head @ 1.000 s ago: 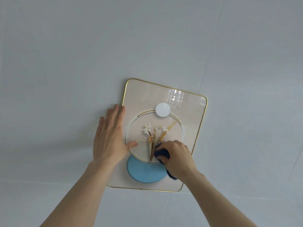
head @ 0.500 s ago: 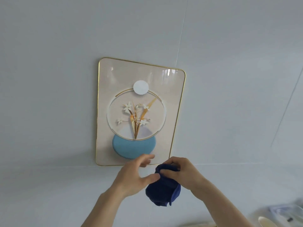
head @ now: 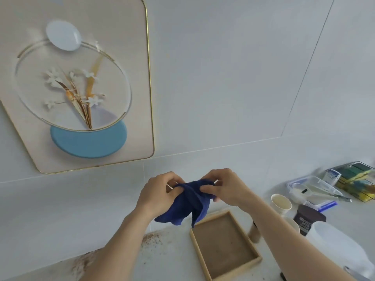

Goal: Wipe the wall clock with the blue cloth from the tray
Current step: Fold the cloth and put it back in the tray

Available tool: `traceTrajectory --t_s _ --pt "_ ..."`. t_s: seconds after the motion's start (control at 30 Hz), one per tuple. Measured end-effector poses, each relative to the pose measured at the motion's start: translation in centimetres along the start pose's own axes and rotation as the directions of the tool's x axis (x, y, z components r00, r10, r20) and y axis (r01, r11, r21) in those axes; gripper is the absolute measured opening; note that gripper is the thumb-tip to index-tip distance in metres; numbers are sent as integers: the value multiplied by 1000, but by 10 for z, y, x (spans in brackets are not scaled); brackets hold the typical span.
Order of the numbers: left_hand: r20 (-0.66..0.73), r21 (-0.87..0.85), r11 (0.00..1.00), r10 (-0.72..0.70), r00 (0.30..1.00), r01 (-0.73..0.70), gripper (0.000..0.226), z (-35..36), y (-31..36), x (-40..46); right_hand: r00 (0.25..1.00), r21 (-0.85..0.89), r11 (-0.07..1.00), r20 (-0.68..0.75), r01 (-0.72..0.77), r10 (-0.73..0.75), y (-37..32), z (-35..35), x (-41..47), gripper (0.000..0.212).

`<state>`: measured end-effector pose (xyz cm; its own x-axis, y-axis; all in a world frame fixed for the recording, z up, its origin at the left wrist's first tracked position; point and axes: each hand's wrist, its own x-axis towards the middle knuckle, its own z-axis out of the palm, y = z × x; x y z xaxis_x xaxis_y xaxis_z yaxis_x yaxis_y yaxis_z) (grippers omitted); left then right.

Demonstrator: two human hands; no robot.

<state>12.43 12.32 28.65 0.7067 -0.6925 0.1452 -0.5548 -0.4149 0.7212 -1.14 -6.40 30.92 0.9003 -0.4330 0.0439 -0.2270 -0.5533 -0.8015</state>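
Cloth (head: 188,201), one and blue, is pinched by both hands, left (head: 160,194) and right (head: 225,187), above one tray (head: 205,262).

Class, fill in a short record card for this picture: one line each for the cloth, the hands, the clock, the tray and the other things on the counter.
cloth: dark blue cloth, bunched, held above the counter
hands: left hand and right hand both pinch the cloth
clock: beige gold-rimmed wall clock, on the white wall, untouched
tray: shallow wooden tray, nothing in it, below the cloth
other items: paper cup, clear plastic box, packed sponges
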Motion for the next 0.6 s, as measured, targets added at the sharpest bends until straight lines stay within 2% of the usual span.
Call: traceTrajectory --t_s 0.13,0.4,0.5,0.6 --pt "54 47 998 -34 998 32 12 58 0 7 1000 -179 984 -14 6 -9 51 -11 -2 13" --pt "161 89 981 -187 969 175 17 166 -18 16 992 -384 919 56 -86 116 150 0 -10 14" --pt "200 109 969 -239 950 220 18 201 -28 16 986 -400 911 74 -106 147 182 8 -14 10" --pt "229 110 956 -290 929 271 20 228 -39 12 981 -376 915 64 -148 185 211 16 -18 19"
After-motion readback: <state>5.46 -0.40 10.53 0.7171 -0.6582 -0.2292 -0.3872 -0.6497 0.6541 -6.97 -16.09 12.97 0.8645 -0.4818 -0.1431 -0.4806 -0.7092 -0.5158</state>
